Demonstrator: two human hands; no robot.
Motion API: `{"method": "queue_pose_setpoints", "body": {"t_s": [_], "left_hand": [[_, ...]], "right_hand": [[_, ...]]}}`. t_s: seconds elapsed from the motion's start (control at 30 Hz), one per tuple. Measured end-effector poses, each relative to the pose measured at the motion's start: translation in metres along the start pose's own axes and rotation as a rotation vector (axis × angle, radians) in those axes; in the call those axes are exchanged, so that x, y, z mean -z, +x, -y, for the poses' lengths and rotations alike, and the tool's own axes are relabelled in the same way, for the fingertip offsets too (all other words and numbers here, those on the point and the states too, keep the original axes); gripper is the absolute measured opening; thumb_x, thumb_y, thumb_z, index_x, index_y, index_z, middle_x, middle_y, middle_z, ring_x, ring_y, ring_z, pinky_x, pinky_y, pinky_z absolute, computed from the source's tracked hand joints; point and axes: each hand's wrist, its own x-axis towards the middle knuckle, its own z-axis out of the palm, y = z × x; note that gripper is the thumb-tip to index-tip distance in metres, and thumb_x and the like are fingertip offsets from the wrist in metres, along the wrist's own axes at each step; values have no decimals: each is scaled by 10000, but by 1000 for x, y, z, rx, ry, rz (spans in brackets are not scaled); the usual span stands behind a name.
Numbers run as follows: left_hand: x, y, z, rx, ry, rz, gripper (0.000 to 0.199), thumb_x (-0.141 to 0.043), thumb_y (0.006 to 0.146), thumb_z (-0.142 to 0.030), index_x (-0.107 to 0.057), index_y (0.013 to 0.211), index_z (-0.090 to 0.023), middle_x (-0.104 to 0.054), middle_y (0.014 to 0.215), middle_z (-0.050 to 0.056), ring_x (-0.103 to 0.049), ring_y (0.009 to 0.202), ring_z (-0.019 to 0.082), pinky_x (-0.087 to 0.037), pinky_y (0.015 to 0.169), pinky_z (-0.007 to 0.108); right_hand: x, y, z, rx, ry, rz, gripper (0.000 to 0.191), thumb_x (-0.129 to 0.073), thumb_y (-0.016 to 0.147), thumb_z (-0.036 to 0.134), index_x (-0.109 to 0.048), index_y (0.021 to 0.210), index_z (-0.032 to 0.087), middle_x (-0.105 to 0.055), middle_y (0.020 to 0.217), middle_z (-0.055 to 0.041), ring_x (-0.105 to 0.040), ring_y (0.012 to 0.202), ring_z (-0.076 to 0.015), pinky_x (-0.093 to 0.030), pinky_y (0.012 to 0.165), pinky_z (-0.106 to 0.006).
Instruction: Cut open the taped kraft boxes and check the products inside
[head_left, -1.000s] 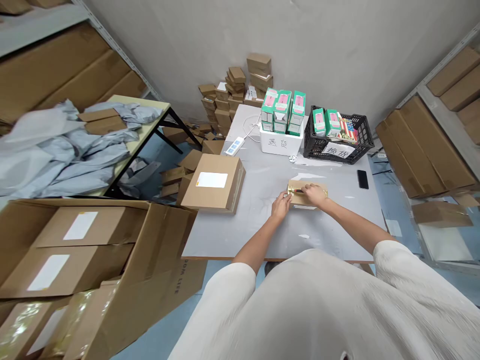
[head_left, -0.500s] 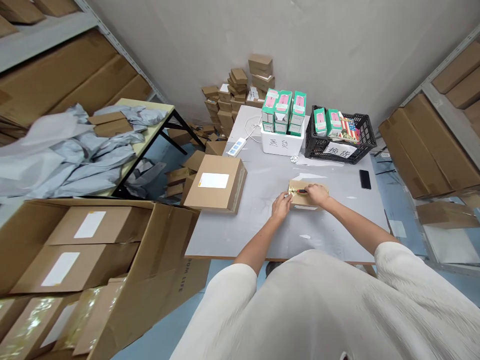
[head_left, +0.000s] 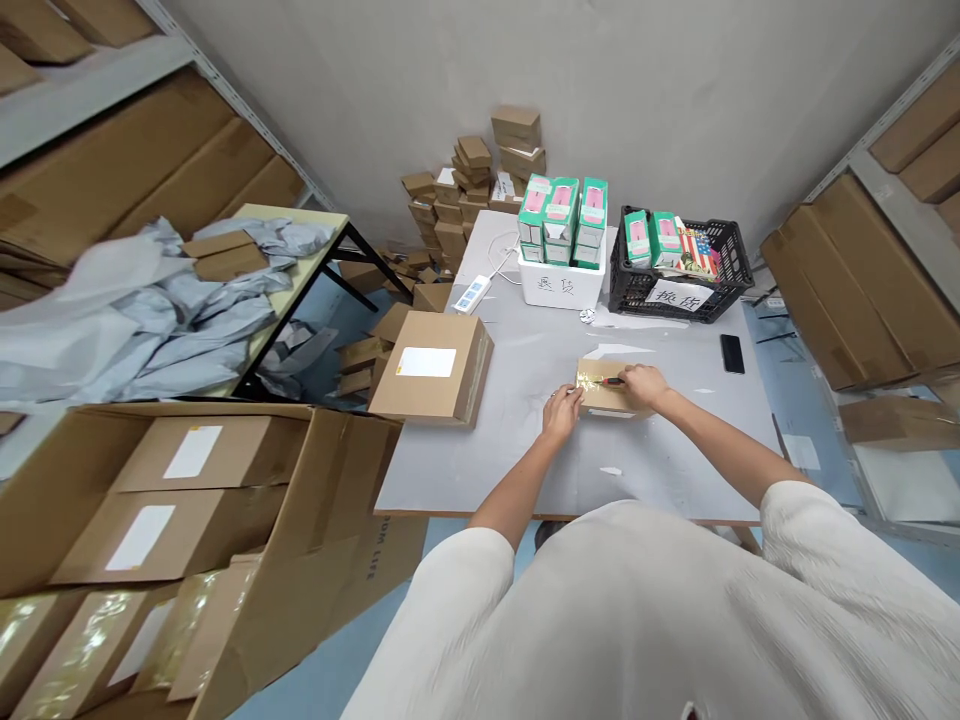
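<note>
A small cardboard box (head_left: 609, 400) with shiny tape on its top lies on the grey table (head_left: 517, 465). My left hand (head_left: 562, 408) is at the box's left end, its fingers against the edge; whether they pinch anything is too small to tell. Closed round a slim red and black tool (head_left: 613, 381), my right hand (head_left: 643, 386) rests over the right part of the box. The tool points left across the taped top. A larger taped box (head_left: 431, 372) with a white label sits at the table's left.
Behind the hands stand a white bin (head_left: 559, 288) and a black crate (head_left: 679, 290) of green and pink boxes. A phone (head_left: 732, 354) lies at the right. A big open carton (head_left: 300, 560) is lower left, beside bags (head_left: 187, 320).
My right hand has moved slightly to the right with the tool, showing more of the taped top. My left hand has barely moved. The view has shifted a little.
</note>
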Motion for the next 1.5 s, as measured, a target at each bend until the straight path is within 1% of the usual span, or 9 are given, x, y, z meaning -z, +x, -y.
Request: {"method": "queue_pose_setpoints", "body": {"t_s": [0.23,0.43,0.6,0.7,0.8,0.9,1.03,1.17,1.5], "left_hand": [[-2,0,1,6,44,-5,394,-499,1131,-308,-741,1440,-338,-697,1472,46,-662,1207,242,-486,1059,328],[0,1,1,10,75,-7,385,-495,1138,-310,-747,1428,-327,-705,1443,62,-664,1195,245,-472,1038,324],[5,1,0,2,130,13,407,-461,1135,-303,-733,1437,-322,-691,1468,80,-641,1231,273,-473,1063,369],[9,0,-3,-6,164,-15,400,-470,1113,-265,-743,1403,-300,-666,1495,115,-602,1319,312,-454,1126,429],[10,5,-14,-98,218,-41,412,-511,1051,-169,-721,1394,-258,-591,1574,158,-499,1477,340,-387,1221,486],[4,17,-36,-251,245,35,490,-573,1014,-162,-628,1493,-248,-520,1640,168,-430,1553,336,-334,1275,514],[-13,39,-67,-408,247,223,697,-773,950,-316,-506,1593,-284,-525,1612,154,-458,1532,350,-364,1258,506],[-24,52,-80,-378,308,301,647,-860,896,-292,-583,1480,-256,-594,1487,162,-553,1410,369,-422,1187,490],[-24,54,-79,-339,358,333,527,-862,905,-247,-640,1383,-228,-613,1442,160,-610,1326,360,-463,1116,459]], "right_hand": [[-8,-14,-25,-31,30,26,405,-420,1142,311,-761,1336,211,-746,1361,-155,-697,1197,-277,-502,897,-327],[-13,-26,-49,-56,32,49,393,-433,1116,230,-779,1300,209,-750,1347,-158,-698,1200,-280,-493,898,-336],[-22,-43,-77,-96,44,49,405,-414,1135,273,-782,1290,210,-750,1328,-171,-704,1202,-298,-498,903,-355],[-27,-50,-85,-107,55,50,400,-417,1143,296,-778,1293,209,-745,1333,-173,-704,1211,-296,-500,908,-355],[-29,-51,-85,-107,63,44,391,-432,1140,297,-770,1312,201,-742,1333,-179,-705,1210,-302,-504,908,-361],[-28,-49,-85,-99,59,38,385,-442,1136,286,-779,1299,194,-747,1317,-185,-705,1203,-304,-504,907,-360],[-26,-47,-85,-88,54,26,379,-457,1134,290,-785,1296,193,-748,1320,-190,-702,1212,-301,-507,916,-355],[-29,-46,-87,-82,49,24,376,-468,1130,289,-783,1320,208,-749,1333,-187,-697,1224,-302,-514,926,-357],[-25,-49,-99,-94,86,76,370,-485,1097,237,-794,1297,193,-745,1354,-196,-715,1208,-315,-527,927,-382]]}}
